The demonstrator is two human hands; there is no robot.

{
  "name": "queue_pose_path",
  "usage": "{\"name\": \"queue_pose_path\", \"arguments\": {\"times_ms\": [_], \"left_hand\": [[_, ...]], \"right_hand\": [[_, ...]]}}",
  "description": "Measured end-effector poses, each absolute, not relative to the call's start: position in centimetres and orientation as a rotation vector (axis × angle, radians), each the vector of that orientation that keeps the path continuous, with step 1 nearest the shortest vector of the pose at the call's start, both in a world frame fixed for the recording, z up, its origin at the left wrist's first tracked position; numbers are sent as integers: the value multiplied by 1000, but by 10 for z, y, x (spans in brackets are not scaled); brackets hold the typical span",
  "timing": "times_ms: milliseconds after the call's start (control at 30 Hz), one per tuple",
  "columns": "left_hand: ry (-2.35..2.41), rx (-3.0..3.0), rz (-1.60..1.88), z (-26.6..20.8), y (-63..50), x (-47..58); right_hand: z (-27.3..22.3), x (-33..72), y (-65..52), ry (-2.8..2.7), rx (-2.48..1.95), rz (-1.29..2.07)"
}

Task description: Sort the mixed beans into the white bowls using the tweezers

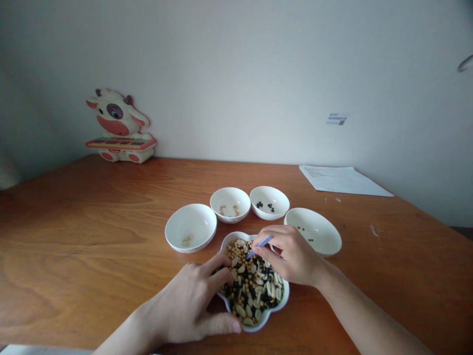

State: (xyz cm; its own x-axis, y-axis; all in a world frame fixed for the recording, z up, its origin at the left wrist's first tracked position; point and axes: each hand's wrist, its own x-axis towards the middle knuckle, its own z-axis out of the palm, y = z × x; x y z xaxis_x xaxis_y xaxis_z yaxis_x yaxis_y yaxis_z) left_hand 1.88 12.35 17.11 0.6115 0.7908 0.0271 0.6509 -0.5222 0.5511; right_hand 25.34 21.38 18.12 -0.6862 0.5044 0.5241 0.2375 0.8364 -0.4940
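A white flower-shaped dish (264,323) holds a mix of peanut halves, yellow soybeans and dark beans. My left hand (195,301) grips its left side, fingers bent over the rim onto the beans and thumb along the near edge. Between the fingertips of my right hand (291,251) is a pair of blue tweezers (263,242), tips down among the soybeans at the dish's far side. Beyond the dish, four white bowls form an arc: one with peanuts (187,240), one with soybeans (229,212), one with black beans (266,206), one with small dark beans (311,240).
On the wooden table (92,236), a cow-shaped toy keyboard (120,130) stands at the back left against the wall. White paper sheets (343,180) lie at the back right. The right-hand bowl (328,236) sits just beyond my right wrist.
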Motion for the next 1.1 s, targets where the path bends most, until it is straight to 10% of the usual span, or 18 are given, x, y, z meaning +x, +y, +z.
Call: {"name": "queue_pose_path", "arguments": {"times_ms": [1100], "left_hand": [[1117, 2404, 443, 170, 124, 18]], "right_hand": [[212, 326, 233, -2170, -1062, -193]]}}
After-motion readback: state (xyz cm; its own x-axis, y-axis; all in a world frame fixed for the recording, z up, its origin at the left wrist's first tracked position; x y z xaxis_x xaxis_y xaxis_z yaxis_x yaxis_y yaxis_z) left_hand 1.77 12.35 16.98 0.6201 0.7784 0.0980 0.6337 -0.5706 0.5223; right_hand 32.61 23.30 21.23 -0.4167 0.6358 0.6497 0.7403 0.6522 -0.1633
